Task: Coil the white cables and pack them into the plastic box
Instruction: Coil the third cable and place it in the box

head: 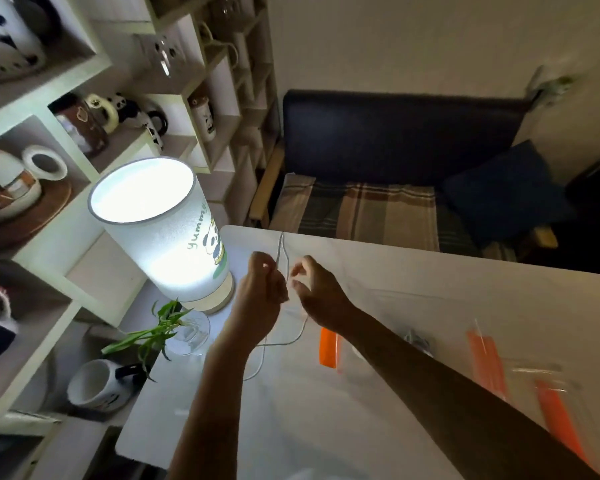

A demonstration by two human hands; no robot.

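White cable (280,252) runs up from your left hand (262,289), whose grip is curled round a folded loop; your right hand (317,289) pinches the strand just beside it. You look to be mid-coil. The tail trails on the counter (430,282) beneath; next, draw it up evenly. The plastic box (378,355) lies near your right forearm.

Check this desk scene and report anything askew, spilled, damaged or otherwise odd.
Nothing looks spilled or broken. The white cable is only partly gathered: the left hand holds a loop while the right hand pinches it, and a loose tail trails over the white table. The lit lamp stands upright.
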